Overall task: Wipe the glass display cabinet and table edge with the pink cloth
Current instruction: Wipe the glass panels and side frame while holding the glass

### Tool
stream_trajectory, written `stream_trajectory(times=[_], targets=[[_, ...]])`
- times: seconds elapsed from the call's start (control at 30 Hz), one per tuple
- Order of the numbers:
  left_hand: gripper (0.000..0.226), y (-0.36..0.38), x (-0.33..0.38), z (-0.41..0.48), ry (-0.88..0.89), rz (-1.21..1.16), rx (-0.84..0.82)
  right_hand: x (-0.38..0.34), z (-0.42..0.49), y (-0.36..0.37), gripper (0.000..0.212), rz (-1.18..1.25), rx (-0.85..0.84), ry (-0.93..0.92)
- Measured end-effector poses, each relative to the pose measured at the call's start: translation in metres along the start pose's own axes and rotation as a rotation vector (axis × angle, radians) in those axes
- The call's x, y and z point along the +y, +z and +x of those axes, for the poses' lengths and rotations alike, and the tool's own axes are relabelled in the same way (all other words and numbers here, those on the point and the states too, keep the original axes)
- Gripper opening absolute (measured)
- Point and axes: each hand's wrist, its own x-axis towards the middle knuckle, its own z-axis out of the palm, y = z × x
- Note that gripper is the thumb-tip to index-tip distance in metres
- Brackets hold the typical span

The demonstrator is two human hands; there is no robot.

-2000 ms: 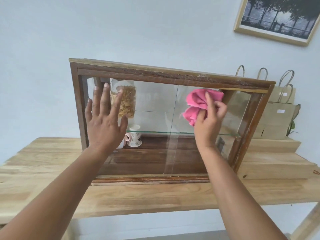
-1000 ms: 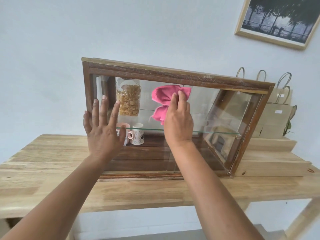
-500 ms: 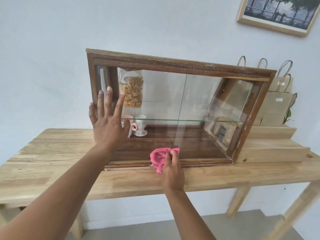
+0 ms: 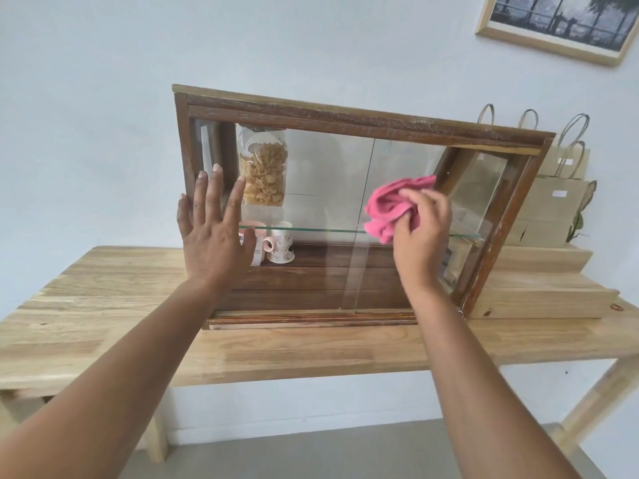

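Observation:
A dark wooden display cabinet (image 4: 345,116) with glass front panes stands on a light wooden table (image 4: 276,354). My right hand (image 4: 420,233) holds a bunched pink cloth (image 4: 389,205) against the right pane, about halfway up. My left hand (image 4: 212,233) lies flat with fingers spread on the left pane, beside the cabinet's left post. Inside the cabinet, a bag of pasta (image 4: 263,169) hangs at the upper left, and mugs (image 4: 280,243) sit below a glass shelf (image 4: 321,230).
Brown paper bags (image 4: 553,205) stand to the right of the cabinet on stepped wooden risers (image 4: 539,295). A framed picture (image 4: 560,24) hangs on the wall at the upper right. The table's front edge (image 4: 311,371) runs below my forearms.
My right hand with the pink cloth has gone from the cabinet's bottom rail up and to the right onto the right pane. My left hand has stayed flat on the left pane.

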Motion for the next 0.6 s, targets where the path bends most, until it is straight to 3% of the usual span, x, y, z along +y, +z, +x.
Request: stream_trajectory(times=[0.1,0.2,0.43,0.6], targets=[[0.08,0.002,0.001,-0.001,0.002,-0.001,0.012,0.006,0.02,0.014,0.033,-0.086,-0.075,-0.202],[0.078,0.006,-0.001,-0.001,0.018,0.012,0.03,0.024,-0.015,0.025,0.037,-0.173,-0.224,-0.274],[0.072,0.014,-0.012,-0.002,0.083,0.031,0.086,0.066,-0.154,0.016,0.049,-0.235,-0.541,-0.163],[0.063,0.014,-0.018,-0.006,0.091,-0.166,0.289,0.049,-0.16,0.028,0.046,-0.208,-0.582,-0.001]])
